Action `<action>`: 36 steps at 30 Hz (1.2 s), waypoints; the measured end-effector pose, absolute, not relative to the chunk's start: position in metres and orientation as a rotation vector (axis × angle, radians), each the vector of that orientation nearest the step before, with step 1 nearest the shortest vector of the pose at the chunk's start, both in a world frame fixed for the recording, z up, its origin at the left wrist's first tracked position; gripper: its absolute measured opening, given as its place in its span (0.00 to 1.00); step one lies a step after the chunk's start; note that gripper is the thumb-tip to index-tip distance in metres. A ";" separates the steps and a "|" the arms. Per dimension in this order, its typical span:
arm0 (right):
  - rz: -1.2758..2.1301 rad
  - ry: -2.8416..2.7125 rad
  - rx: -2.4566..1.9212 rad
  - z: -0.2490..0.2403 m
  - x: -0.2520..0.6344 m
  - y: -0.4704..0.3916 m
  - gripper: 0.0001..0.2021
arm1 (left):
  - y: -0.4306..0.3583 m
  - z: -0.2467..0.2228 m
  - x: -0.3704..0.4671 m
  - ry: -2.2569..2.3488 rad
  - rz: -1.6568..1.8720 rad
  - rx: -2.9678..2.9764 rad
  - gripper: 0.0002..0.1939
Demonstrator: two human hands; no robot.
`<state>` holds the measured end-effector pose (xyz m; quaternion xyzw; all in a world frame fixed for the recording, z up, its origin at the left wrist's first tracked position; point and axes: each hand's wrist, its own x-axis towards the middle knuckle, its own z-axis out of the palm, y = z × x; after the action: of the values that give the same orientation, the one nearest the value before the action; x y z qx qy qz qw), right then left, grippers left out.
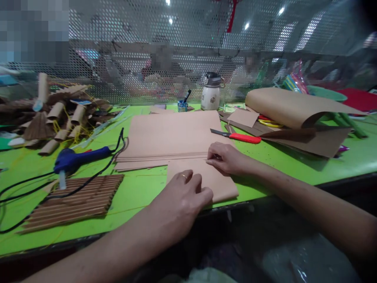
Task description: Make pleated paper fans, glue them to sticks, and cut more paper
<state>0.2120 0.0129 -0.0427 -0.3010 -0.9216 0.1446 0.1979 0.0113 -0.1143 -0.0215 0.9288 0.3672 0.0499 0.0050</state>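
Note:
A folded piece of tan paper (222, 182) lies at the table's front edge, partly against a stack of larger tan sheets (171, 131). My left hand (188, 192), with a ring on one finger, rests on the folded piece with its fingers bent and pressed down. At the piece's upper right, my right hand (225, 157) pinches near its far edge, its fingertips closed at the border with the stack; what lies between them is too small to make out. Just beyond my right hand, a red cutter (244, 137) lies with its blade out, pointing left over the stack.
On the left are a blue glue gun (79, 158) with a black cord, a pleated brown sheet (76, 200) and a heap of paper rolls (57, 112). Behind stand a bottle (211, 92) and a small blue jar (182, 106). Curled brown paper (282, 104) lies right.

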 end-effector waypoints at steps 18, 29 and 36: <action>0.104 -2.747 -0.499 -0.022 0.214 -0.100 0.09 | -0.122 -0.025 -0.002 1.072 0.439 2.899 0.16; -0.103 -2.650 -0.644 -0.055 0.213 -0.129 0.21 | -0.127 -0.032 -0.007 1.029 0.358 3.013 0.21; -0.088 -2.690 -0.683 -0.047 0.224 -0.130 0.22 | -0.125 -0.032 -0.010 1.029 0.298 2.952 0.24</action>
<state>0.2244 -0.1303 -0.0473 -0.2420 -0.9527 -0.0312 0.1813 -0.0102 -0.1249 -0.0320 0.9400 0.3276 0.0950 0.0007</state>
